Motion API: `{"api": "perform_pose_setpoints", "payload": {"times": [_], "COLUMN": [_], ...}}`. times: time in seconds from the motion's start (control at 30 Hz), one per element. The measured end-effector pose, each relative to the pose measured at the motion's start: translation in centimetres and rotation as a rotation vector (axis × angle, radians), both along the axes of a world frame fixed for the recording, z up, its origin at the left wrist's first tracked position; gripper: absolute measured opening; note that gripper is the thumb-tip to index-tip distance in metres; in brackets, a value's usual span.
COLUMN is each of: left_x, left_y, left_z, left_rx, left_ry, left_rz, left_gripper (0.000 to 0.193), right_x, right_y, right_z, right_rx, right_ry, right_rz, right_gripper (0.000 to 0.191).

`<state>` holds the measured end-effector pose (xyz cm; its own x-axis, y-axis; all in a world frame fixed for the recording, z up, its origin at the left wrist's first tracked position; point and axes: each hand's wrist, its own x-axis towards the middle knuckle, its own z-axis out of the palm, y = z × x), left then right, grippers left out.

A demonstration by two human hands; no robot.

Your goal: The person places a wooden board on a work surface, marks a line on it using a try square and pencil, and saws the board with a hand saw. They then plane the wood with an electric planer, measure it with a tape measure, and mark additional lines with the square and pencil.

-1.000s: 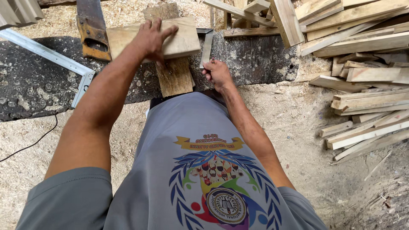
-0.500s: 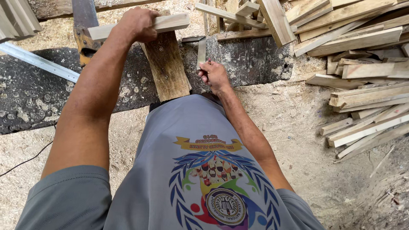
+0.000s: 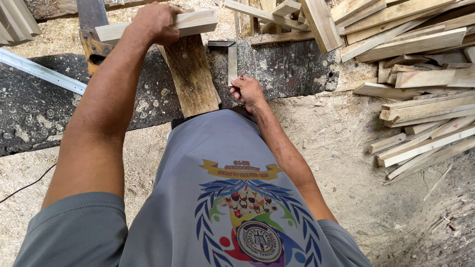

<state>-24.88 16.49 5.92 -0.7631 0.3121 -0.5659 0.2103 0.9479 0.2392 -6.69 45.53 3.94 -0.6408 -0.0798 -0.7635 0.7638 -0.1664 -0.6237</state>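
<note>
Left hand (image 3: 154, 22) clamps a pale board (image 3: 190, 22) over a plank (image 3: 190, 74); right hand (image 3: 247, 91) grips a square (image 3: 231, 59). Offcuts (image 3: 420, 64) crowd the bench's (image 3: 29, 109) right edge; a saw (image 3: 91, 29) runs out of view.

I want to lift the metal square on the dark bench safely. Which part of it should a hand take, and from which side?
Probably the long blade of the metal square, at its near end, coming from the person's side. That strip lies flat on the dark bench pointing toward the body, and the right hand already sits at that end. The far short arm lies near the wood strips, so there seems less room there.
</note>
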Motion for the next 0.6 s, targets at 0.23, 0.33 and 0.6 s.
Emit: {"api": "perform_pose_setpoints", "payload": {"times": [0.23, 0.33, 0.6], "left_x": [-0.3, -0.5, -0.7], "left_y": [0.0, 0.0, -0.1], "left_z": [-0.1, -0.2, -0.4], "left_rx": [-0.028, -0.017, -0.001], "left_ry": [0.016, 0.000, 0.012], "left_rz": [-0.008, 0.011, 0.013], "left_gripper": [0.057, 0.058, 0.055], "right_x": [-0.4, -0.7, -1.0], "right_y": [-0.1, -0.3, 0.3], "right_z": [0.4, 0.3, -1.1], "right_rx": [0.054, 0.068, 0.094], "right_ry": [-0.104, -0.128, -0.148], "right_rz": [0.053, 0.051, 0.009], "right_gripper": [0.008, 0.009, 0.012]}}
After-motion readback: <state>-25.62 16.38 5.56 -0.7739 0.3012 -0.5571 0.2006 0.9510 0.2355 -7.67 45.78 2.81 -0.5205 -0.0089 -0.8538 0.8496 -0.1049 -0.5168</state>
